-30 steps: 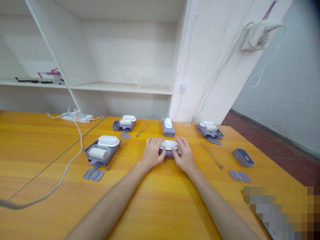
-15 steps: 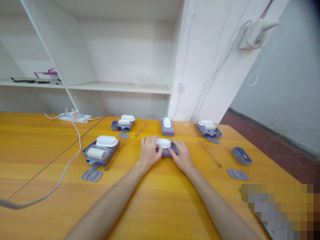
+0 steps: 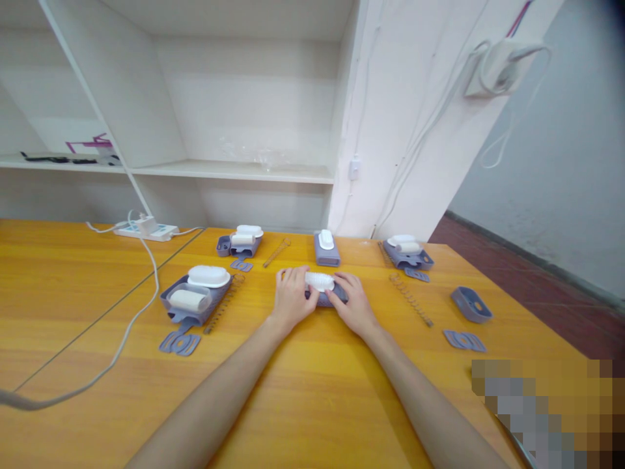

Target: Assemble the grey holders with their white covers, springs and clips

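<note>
**Grey case with white ribbed piece, held at desk centre**

Grey case [image 3: 328, 298] lies on the desk [image 3: 303, 391] with a white ribbed piece [image 3: 319, 281] on top; its sides are hidden by fingers. Left hand [image 3: 291, 298] and right hand [image 3: 354, 303] are both closed around it. Just behind the case: an assembled unit [image 3: 327, 248]. Left of the case: an open tray [image 3: 194, 299] with a spring [image 3: 222, 303] beside. Right of the case: a long spring [image 3: 411, 298] and a loose grey shell [image 3: 471, 305].

I see a white power strip [image 3: 144, 228] at left, a loose spring [image 3: 411, 299] right of centre, and a grey shell [image 3: 471, 305] further right.
</note>
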Action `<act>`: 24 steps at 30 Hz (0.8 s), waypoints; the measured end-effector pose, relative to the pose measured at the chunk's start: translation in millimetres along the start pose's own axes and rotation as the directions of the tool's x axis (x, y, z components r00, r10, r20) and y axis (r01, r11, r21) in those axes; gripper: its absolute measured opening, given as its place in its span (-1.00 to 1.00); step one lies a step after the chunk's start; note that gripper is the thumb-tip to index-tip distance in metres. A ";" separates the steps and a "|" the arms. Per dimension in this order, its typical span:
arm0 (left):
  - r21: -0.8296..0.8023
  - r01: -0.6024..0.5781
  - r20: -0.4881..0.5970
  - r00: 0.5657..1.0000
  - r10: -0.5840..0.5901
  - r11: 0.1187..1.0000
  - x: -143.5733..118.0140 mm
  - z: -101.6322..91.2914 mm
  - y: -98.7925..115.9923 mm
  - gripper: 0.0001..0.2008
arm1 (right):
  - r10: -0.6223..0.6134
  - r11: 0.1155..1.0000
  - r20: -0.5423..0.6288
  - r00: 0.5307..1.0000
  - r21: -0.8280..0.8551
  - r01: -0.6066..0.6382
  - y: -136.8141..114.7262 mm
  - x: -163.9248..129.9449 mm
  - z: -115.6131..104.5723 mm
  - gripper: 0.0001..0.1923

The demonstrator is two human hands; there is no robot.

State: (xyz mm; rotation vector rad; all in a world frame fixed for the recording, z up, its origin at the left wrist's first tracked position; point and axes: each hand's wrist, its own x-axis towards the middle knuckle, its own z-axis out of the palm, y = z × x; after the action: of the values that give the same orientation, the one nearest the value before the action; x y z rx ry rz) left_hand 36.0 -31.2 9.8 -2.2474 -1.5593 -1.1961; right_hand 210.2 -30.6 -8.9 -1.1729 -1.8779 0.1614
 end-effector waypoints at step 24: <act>-0.294 -0.085 0.032 0.995 0.098 0.952 -0.6 1.6 -7.4 -0.68 | 0.116 0.992 -0.023 0.993 0.057 -0.115 13.6 1.6 0.8 -0.63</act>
State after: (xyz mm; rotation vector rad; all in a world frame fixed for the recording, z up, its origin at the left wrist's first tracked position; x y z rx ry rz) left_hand 30.5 -27.4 6.1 -2.5135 -1.3503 -1.4401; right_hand 218.4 -21.7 -15.5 -1.2398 -1.7721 0.2599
